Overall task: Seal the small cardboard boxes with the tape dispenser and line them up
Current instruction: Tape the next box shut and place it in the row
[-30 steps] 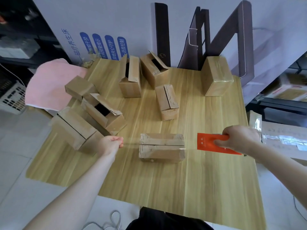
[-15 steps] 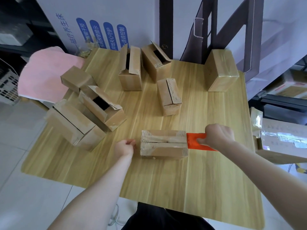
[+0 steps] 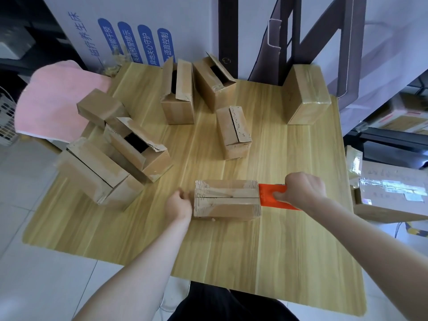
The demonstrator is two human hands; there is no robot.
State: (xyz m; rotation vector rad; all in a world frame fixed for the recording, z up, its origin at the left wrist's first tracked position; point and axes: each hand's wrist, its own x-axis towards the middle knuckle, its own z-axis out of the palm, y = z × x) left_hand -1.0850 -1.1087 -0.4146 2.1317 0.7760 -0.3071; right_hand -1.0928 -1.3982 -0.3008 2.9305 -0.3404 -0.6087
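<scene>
- Currently on your bench (image 3: 301,262), near its front middle: one small cardboard box (image 3: 228,200), lying lengthwise left to right, top flaps folded down with the seam facing up.
- Your left hand (image 3: 179,205) is pressing against the left end of that box, fingers curled in against the cardboard; whether anything is pinched between them, you cannot tell from this view.
- Your right hand (image 3: 301,189) is closing around the orange tape dispenser (image 3: 269,196), which is touching the right end of the same box.
- Closed unsealed box (image 3: 234,132) is sitting behind the one you are working on, well apart, seam running front to back.
- Two open boxes at the rear: upright one (image 3: 178,98) and tilted one (image 3: 214,81), standing just beside each other.
- Taped box (image 3: 305,98) is lying at the rear right corner, glossy film showing on its near end.
- Left cluster: large box (image 3: 99,172) at the front, open-flapped box (image 3: 139,149) leaning against it, closed box (image 3: 100,107) behind them.
- Pink cloth (image 3: 55,103) is lying off the bench's left rear edge.
- White printed carton (image 3: 139,31) is standing behind the bench.
</scene>
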